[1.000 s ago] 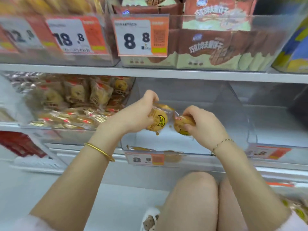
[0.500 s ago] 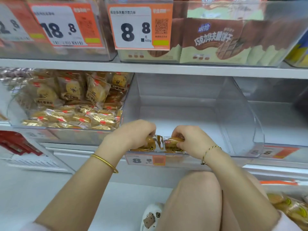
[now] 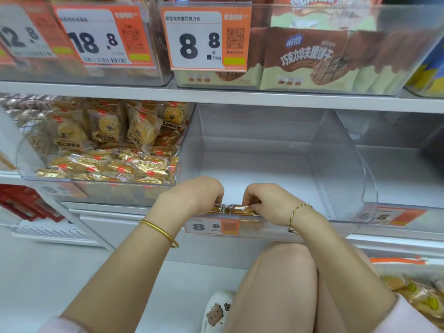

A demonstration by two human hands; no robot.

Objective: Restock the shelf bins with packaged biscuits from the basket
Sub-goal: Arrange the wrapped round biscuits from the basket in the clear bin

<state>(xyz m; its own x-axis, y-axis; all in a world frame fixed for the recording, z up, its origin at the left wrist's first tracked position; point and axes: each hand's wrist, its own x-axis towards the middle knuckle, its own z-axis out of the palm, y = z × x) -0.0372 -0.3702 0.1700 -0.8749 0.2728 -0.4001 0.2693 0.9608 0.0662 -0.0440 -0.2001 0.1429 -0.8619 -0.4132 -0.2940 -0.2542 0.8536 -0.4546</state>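
Observation:
A clear plastic shelf bin (image 3: 341, 169) stands in the middle of the lower shelf, nearly bare inside. Both hands reach over its front lip. My left hand (image 3: 197, 195) has its fingers curled down onto a small clear-wrapped yellow biscuit packet (image 3: 217, 209) lying at the bin's front. My right hand (image 3: 269, 200) pinches a second biscuit packet (image 3: 242, 210) beside it. The two packets lie side by side, touching, low behind the front wall. More yellow packets (image 3: 418, 296) lie at the bottom right, where the basket is mostly out of view.
The left-hand bin (image 3: 101, 188) is full of gold-wrapped cakes. The bin above (image 3: 288, 10) holds brown biscuit bags behind an 8.8 price tag (image 3: 206, 39). Another clear bin (image 3: 396, 164) stands to the right. My knees (image 3: 288, 272) and a white shoe (image 3: 216, 311) are below.
Both hands came down from mid-air with the two packets and now hold them low at the bin's front lip. Over the last half second they hardly moved.

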